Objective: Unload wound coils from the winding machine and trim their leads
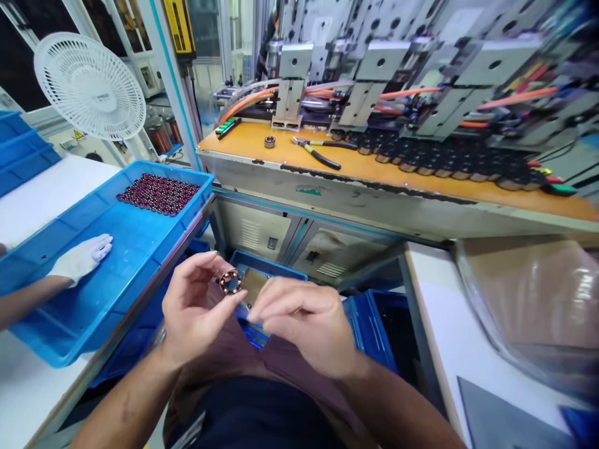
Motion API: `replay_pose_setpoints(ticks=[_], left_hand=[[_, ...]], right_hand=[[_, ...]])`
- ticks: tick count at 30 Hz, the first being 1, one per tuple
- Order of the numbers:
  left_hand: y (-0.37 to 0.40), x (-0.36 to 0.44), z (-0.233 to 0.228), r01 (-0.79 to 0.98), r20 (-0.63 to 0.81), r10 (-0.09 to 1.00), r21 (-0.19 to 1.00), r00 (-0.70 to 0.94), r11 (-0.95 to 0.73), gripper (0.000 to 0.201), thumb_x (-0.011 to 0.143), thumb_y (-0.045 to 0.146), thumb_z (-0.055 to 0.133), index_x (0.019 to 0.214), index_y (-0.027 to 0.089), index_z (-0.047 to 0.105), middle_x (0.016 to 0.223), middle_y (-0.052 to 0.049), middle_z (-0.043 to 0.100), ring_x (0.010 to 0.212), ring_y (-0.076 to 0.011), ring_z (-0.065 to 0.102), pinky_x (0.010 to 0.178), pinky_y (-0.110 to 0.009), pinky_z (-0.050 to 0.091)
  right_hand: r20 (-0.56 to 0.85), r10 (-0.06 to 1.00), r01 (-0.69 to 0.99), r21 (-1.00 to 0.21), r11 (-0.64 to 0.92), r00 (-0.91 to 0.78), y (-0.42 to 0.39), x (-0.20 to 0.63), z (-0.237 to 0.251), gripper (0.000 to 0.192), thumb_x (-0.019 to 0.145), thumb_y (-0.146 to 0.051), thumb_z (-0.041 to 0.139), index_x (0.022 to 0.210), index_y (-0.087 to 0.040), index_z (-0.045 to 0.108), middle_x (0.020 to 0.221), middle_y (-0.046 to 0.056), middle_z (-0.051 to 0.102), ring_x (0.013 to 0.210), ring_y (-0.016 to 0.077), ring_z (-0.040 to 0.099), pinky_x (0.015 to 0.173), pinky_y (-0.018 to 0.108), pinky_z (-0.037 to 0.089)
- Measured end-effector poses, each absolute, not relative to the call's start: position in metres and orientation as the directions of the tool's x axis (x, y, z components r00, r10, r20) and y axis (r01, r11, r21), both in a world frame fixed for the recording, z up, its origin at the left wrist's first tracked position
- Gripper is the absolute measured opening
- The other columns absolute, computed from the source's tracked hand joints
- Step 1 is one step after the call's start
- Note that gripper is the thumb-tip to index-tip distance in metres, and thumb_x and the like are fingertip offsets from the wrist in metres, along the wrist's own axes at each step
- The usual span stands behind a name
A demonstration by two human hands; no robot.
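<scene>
We see a small round coil, copper-wound around a dark core, at lower centre of the frame. Our left hand pinches it by fingertips; our right hand, fingers curled, empty, sits just beside it.

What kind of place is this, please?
Most likely a factory line for small wound coils. A machine with orange hoses stands over a bench, a blue tray holds many coils, and the left hand holds one coil.
</scene>
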State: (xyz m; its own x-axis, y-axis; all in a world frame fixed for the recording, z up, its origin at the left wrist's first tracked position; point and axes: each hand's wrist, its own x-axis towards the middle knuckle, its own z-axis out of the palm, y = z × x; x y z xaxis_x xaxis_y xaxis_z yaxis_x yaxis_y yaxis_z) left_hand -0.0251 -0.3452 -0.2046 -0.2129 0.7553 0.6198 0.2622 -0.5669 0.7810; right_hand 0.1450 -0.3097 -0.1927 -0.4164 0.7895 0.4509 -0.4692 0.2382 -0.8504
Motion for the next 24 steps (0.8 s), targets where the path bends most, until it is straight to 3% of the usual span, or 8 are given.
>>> replay_pose_setpoints(ticks=[5,7,9,10,12,15,18,24], left_hand=[[-0.336,-0.025,-0.198,0.183,0.576,0.784,0.817,-0.231,-0.546,0.062,0.069,0.003,0.08,0.123,0.024,0.058,0.096,-0.002,0.066,0.088,-0.0138,0.068,0.076,-0.024,0.059],[-0.332,-0.026,-0.195,0.177,0.584,0.774,0.812,-0.246,-0.556,0.06,0.069,0.002,0.08,0.121,0.024,0.06,0.096,-0.002,0.067,0.087,-0.0131,0.068,0.076,-0.024,0.06],[-0.331,-0.029,-0.191,0.186,0.604,0.758,0.797,-0.247,-0.574,0.06,0.069,0.002,0.079,0.121,0.024,0.061,0.096,-0.002,0.068,0.087,-0.0125,0.069,0.076,-0.023,0.06],[-0.331,-0.03,-0.19,0.195,0.618,0.75,0.787,-0.237,-0.586,0.061,0.068,0.001,0.08,0.121,0.025,0.061,0.097,-0.002,0.069,0.087,-0.0126,0.069,0.077,-0.023,0.06],[-0.332,-0.03,-0.188,0.212,0.65,0.731,0.76,-0.207,-0.615,0.066,0.067,-0.001,0.08,0.124,0.026,0.06,0.098,-0.002,0.07,0.09,-0.0137,0.07,0.078,-0.024,0.06],[-0.336,-0.028,-0.19,0.236,0.678,0.718,0.731,-0.154,-0.64,0.072,0.068,-0.003,0.078,0.13,0.027,0.057,0.103,-0.004,0.073,0.096,-0.0162,0.071,0.08,-0.026,0.061],[-0.34,-0.025,-0.192,0.252,0.697,0.711,0.707,-0.092,-0.661,0.07,0.071,-0.002,0.076,0.132,0.026,0.056,0.107,-0.007,0.074,0.098,-0.0181,0.072,0.086,-0.03,0.061],[-0.347,-0.024,-0.19,0.246,0.662,0.744,0.738,-0.09,-0.628,0.07,0.071,-0.001,0.077,0.132,0.026,0.055,0.105,-0.007,0.075,0.097,-0.0181,0.073,0.084,-0.029,0.061]], right_hand=[[0.622,0.637,-0.386,-0.782,0.489,-0.455,-0.326,0.154,-0.187,0.014,0.083,-0.014,0.074,0.094,-0.024,0.076,0.073,0.005,0.074,0.064,0.017,0.065,0.061,0.032,0.05],[0.67,0.501,-0.413,-0.738,0.534,-0.549,-0.332,0.163,-0.185,0.023,0.086,-0.016,0.071,0.106,-0.025,0.073,0.078,0.005,0.075,0.069,0.0174,0.066,0.065,0.032,0.051],[0.71,0.436,-0.459,-0.696,0.552,-0.554,-0.333,0.174,-0.181,0.034,0.087,-0.025,0.072,0.121,-0.026,0.067,0.09,0.007,0.076,0.079,0.0199,0.068,0.071,0.033,0.053],[0.722,0.468,-0.452,-0.687,0.569,-0.51,-0.331,0.178,-0.179,0.039,0.086,-0.029,0.074,0.124,-0.026,0.066,0.095,0.008,0.075,0.084,0.0213,0.068,0.075,0.034,0.054],[0.676,0.64,-0.361,-0.736,0.572,-0.365,-0.323,0.181,-0.175,0.037,0.083,-0.034,0.077,0.118,-0.026,0.068,0.098,0.008,0.073,0.087,0.0217,0.066,0.077,0.035,0.053],[0.406,0.838,-0.284,-0.905,0.315,-0.364,-0.305,0.166,-0.17,0.024,0.074,-0.035,0.084,0.088,-0.022,0.07,0.082,0.002,0.066,0.073,0.0155,0.06,0.067,0.029,0.05],[0.165,0.842,-0.309,-0.951,-0.002,-0.514,-0.294,0.143,-0.172,0.035,0.065,-0.041,0.087,0.073,-0.019,0.061,0.072,-0.001,0.06,0.065,0.0116,0.053,0.06,0.024,0.045],[0.094,0.883,-0.471,-0.869,-0.153,-0.46,-0.31,0.134,-0.194,0.031,0.079,-0.042,0.077,0.072,-0.019,0.058,0.067,-0.002,0.055,0.065,0.0113,0.05,0.063,0.026,0.04]])
